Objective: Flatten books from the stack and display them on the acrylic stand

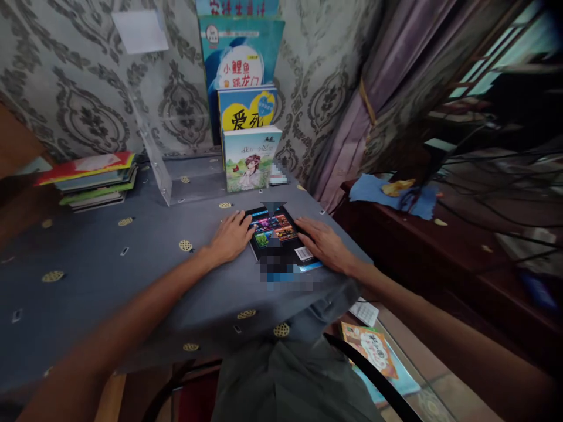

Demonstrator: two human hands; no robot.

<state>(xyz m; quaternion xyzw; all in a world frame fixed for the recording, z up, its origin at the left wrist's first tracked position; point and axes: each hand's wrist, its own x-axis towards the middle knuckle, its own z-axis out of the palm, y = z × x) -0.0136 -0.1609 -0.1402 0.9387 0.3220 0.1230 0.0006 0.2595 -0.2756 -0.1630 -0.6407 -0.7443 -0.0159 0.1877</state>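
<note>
A black book (281, 241) with small colourful pictures and a white barcode label lies on the cloth-covered table near its right edge. Parts of it and the area around it are pixelated. My left hand (231, 236) rests flat at the book's left edge, fingers stretched forward and the thumb touching the cover. Along the right edge lies my right hand (324, 243), its fingers extended against the book and partly over it. Neither hand is wrapped round anything. Just beyond the book, a pale green picture book (250, 167) stands upright in front of a blue and yellow book (229, 111).
A taller teal book (241, 41) stands behind. A clear acrylic stand (153, 158) is left of the books, with a book stack (97, 184) farther left. Right of the table are a curtain (341, 111) and a dark red bench (396, 240). Books (373, 351) lie low at right.
</note>
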